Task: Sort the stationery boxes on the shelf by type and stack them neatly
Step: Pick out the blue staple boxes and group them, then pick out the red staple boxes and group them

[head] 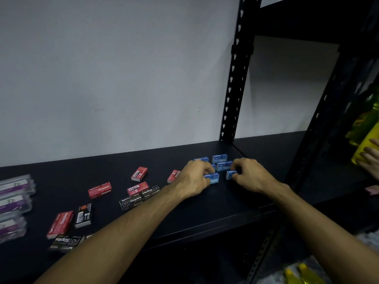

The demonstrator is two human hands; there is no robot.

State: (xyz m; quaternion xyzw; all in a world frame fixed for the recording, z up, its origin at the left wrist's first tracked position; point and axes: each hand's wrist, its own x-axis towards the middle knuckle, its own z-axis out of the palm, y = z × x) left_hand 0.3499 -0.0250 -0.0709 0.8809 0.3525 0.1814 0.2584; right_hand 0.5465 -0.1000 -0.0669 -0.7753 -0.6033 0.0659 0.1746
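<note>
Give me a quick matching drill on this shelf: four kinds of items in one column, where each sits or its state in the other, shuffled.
Items:
1. blue staple boxes
2. red staple boxes
3. black staple boxes
4. clear cases with purple inserts

Places or states:
A. stacked at the shelf's far left edge
B. scattered across the middle, one partly behind the left hand
C. clustered near the upright post, under both hands
D. lying toward the shelf's front, among red ones

Pairs: 1-C, 2-B, 3-D, 4-A

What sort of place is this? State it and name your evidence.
Probably a stockroom or shop storage area: a black slotted metal shelving upright, a dark shelf board strewn with small blue staple boxes, and clear plastic clip cases.
</note>
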